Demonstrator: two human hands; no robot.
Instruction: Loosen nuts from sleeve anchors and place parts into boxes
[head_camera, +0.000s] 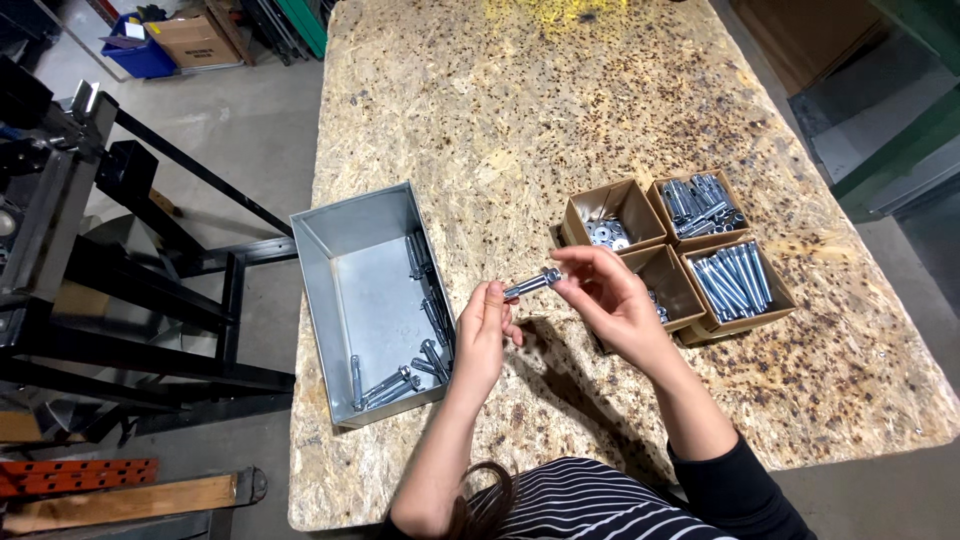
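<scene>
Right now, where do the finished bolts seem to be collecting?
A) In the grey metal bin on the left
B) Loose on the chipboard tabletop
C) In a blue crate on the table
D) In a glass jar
A: several bolts lie inside the grey metal bin beside the left hand.

Colours and patterns noted at the desk

The desk (480, 120) was tan flaked board, speckled dark brown, with a yellow smear at its far edge. The metal bin (345, 290) was plain grey; the bolt (533, 283) and the other bolts (735, 280) were bright silver. The four small boxes (640, 200) were brown cardboard. The person's top (590, 505) was black with thin white stripes. The crate (140, 55) was blue, the floor (200, 120) pale grey.
</scene>
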